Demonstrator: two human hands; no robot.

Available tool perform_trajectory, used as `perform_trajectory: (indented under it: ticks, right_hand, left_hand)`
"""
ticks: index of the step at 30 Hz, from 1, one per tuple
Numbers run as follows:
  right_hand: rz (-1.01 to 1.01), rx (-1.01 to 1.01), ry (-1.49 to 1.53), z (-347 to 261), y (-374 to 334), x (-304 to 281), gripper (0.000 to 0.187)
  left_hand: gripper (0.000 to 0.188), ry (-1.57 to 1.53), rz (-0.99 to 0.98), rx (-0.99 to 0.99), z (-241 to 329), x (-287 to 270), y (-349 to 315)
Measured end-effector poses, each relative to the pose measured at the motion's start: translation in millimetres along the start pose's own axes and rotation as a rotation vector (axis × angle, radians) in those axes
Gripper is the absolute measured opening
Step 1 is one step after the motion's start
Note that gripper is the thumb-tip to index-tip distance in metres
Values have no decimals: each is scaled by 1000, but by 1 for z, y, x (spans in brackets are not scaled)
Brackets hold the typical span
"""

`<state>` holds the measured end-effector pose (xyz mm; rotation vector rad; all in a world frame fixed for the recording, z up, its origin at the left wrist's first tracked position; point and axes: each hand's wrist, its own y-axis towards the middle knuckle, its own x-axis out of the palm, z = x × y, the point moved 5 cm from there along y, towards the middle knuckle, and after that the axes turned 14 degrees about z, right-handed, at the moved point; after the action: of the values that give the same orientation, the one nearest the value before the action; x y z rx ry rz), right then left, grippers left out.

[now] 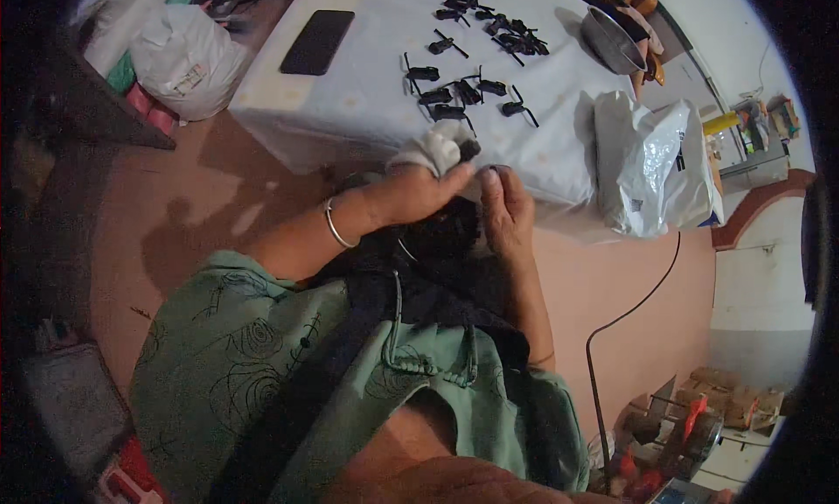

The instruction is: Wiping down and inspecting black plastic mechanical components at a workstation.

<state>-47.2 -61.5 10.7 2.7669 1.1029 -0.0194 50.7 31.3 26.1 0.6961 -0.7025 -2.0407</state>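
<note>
My left hand (411, 192), with a silver bangle at its wrist, is closed on a bunched white cloth (426, 147) over the table's near edge. A small dark piece (470, 149) shows at the cloth's right side; I cannot tell its kind. Close by on the right, my right hand (509, 208) has thumb and fingers pinched together, and what they hold, if anything, is hidden. Just beyond my hands lie several small black plastic parts (448, 112) with thin rod-like arms. More of these parts are heaped (522, 41) farther back.
A white cloth covers the table (350, 102). On it are a dark phone (318, 42) at left, a metal bowl (612, 41) at far right and a white plastic bag (647, 163) at right. A full white bag (188, 62) stands left. A black cable (603, 329) runs down the right.
</note>
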Motion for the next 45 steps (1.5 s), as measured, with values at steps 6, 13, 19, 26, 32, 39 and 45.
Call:
perform_trajectory:
  ticks: [6, 13, 19, 26, 32, 39, 45]
  right_hand:
    - [-58, -115, -302, 15, 1, -19, 14]
    - [6, -324, -315, -10, 4, -9, 10]
    - [-65, -65, -61, 2, 7, -1, 10]
    - [-158, -116, -301, 2, 2, 6, 24]
    - [-102, -71, -50, 21, 2, 13, 28]
    - [30, -237, -632, 16, 41, -9, 27]
    - [195, -502, -947, 12, 66, 6, 23]
  left_hand:
    - [35, -564, -125, -707, -14, -1, -4]
    - [34, -322, -301, -518, -12, 6, -13]
    - [30, -198, -204, -173, -7, 7, -11]
    - [18, -96, -217, -240, -7, 10, -11]
    - [13, 54, -178, 75, -1, 12, -19]
    - [26, 106, -198, -45, -11, 5, -7]
    - [28, 142, -203, -62, -30, 7, -14]
